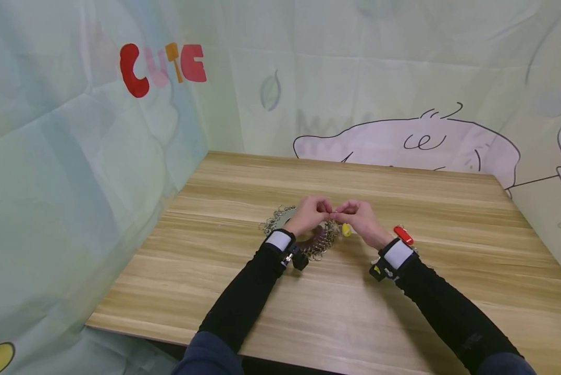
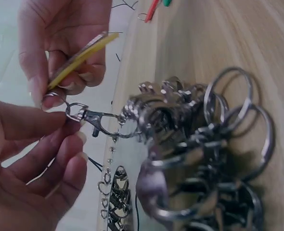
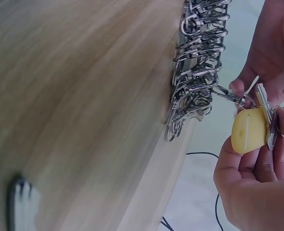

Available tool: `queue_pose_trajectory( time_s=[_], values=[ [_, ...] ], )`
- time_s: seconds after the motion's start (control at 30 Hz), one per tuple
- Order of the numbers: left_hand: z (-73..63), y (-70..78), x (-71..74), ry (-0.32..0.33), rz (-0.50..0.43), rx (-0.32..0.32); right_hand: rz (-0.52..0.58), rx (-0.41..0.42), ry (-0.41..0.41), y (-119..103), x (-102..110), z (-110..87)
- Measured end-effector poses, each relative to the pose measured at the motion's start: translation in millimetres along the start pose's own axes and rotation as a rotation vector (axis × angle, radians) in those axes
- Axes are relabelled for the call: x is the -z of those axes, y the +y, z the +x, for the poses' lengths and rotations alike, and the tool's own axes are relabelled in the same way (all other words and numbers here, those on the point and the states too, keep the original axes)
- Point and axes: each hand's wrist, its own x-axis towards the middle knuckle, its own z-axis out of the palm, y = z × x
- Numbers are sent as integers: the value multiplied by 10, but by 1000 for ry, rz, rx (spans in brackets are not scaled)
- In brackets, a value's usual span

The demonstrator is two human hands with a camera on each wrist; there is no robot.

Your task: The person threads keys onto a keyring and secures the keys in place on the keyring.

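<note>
My left hand [image 1: 308, 214] pinches the small end loop of a metal swivel clasp [image 2: 96, 118]. That clasp hooks onto a dense bunch of silvery clasps and split rings [image 1: 320, 245], set around a round thing partly hidden by the left hand and forearm. Facing it, my right hand [image 1: 359, 221] holds a yellow-headed key [image 3: 250, 131] with flat metal pieces beside it. A thin wire ring [image 2: 55, 100] on the key meets the clasp's loop between both hands' fingertips. Whether ring and loop are linked I cannot tell.
A red tag [image 1: 403, 234] with metal at its end lies on the wooden table [image 1: 242, 182], right of the right hand and partly behind that wrist. Printed cloth [image 1: 271, 120] hangs behind the table and along its left side.
</note>
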Motion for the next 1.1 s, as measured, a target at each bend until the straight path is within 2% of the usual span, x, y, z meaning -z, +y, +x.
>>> queue_pose_trajectory(
  time_s=[0.13,0.33,0.6,0.73,0.93,1.1],
  values=[
    [-14,16,4,-13,38,-30,-16,-23,9,-1,2,3],
    [-33,25,-4,8,15,-43,-21,-10,10,7,18,3],
    [-11,9,-25,48,23,3,-42,5,2,-9,10,1],
    [-13,33,-19,34,24,22,-40,10,7,-17,5,-2],
    [-28,65,-9,-12,49,-31,-7,19,12,2,13,2],
    [-29,56,-27,17,33,-63,2,13,10,10,24,-1]
  ],
)
